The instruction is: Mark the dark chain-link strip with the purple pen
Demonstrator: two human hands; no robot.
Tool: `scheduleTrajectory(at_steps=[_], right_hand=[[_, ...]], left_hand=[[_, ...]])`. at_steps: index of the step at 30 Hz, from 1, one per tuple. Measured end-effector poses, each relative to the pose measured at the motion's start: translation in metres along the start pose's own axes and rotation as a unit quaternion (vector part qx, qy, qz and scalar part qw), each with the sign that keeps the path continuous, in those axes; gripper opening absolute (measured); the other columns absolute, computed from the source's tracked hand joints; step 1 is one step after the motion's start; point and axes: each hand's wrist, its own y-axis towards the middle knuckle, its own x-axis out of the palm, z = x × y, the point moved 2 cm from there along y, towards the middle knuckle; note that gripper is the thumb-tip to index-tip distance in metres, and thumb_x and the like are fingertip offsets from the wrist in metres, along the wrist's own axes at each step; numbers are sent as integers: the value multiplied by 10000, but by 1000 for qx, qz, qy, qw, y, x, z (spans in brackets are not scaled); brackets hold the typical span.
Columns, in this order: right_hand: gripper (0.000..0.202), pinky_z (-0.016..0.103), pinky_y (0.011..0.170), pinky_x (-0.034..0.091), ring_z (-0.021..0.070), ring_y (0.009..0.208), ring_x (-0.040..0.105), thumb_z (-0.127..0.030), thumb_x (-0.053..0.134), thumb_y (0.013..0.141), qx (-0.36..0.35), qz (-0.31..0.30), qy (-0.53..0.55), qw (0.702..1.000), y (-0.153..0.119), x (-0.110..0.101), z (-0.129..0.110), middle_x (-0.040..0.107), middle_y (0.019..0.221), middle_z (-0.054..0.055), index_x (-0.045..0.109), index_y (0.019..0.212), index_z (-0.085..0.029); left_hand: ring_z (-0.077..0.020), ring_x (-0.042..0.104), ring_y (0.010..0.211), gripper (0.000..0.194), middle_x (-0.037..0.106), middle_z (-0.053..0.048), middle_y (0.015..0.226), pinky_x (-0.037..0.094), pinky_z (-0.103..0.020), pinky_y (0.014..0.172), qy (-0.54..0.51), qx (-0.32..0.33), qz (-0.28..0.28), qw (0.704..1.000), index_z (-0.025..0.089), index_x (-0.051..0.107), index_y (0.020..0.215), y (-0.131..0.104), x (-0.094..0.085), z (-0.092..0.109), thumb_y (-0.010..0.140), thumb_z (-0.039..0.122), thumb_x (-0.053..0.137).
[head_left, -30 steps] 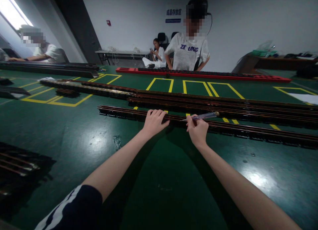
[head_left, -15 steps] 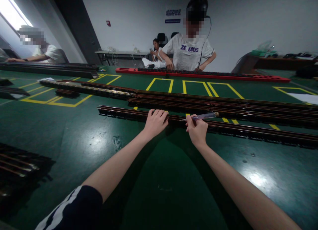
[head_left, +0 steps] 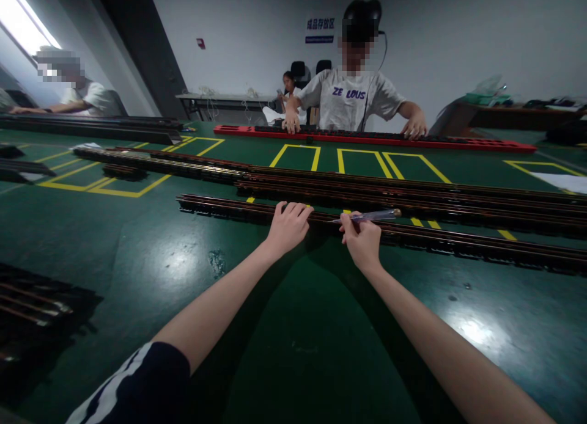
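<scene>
A long dark strip with copper-coloured bars (head_left: 220, 206) lies across the green table in front of me. My left hand (head_left: 288, 227) bends its fingers over this strip and holds it near the middle. Just to the right, my right hand (head_left: 361, 236) grips a slim screwdriver (head_left: 376, 215) with a clear, purplish handle. Its handle end points right, and the thin tip points left, down at the strip between my hands. Whether the tip touches the strip is too dark to tell.
More dark strips (head_left: 413, 202) lie bundled just beyond. Another stack (head_left: 36, 302) sits at near left. Yellow tape (head_left: 296, 146) marks the table (head_left: 293, 363). Across it, a person (head_left: 351, 100) has both hands at a long red tray (head_left: 463, 143). Another person (head_left: 94, 97) sits far left.
My right hand and the screwdriver have shifted very slightly left along the strip. My left hand stays nearly in place. The person opposite has brought both hands onto the red tray.
</scene>
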Motion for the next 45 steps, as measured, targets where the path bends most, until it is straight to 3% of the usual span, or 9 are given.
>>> scheduleTrajectory(at_steps=[18, 39, 45], right_hand=[[381, 280, 500, 461, 176, 489, 611, -499, 504, 850, -18, -24, 4, 1000, 1, 2, -1, 640, 563, 41, 592, 627, -202], [372, 278, 524, 464, 175, 480, 605, -476, 494, 849, -2, 0, -9, 1000, 0, 2, 1, 601, 508, 29, 537, 594, -208], [375, 275, 502, 457, 153, 424, 567, -490, 500, 854, 0, -25, 19, 999, 0, 2, 0, 596, 522, 20, 547, 620, -201]], left_hand=[[-245, 535, 1178, 488, 634, -86, 1248, 317, -489, 1048, 10, -1, -5, 1000, 197, 566, 1264, 0, -4, 2, 847, 34, 370], [-286, 562, 1045, 472, 683, -87, 1101, 394, -503, 925, 44, -101, 35, 993, 220, 640, 1118, -2, -5, 5, 774, 11, 393], [-272, 566, 1078, 477, 685, -81, 1116, 386, -499, 953, 28, -90, 34, 995, 219, 644, 1105, -2, -3, -1, 778, -5, 378]])
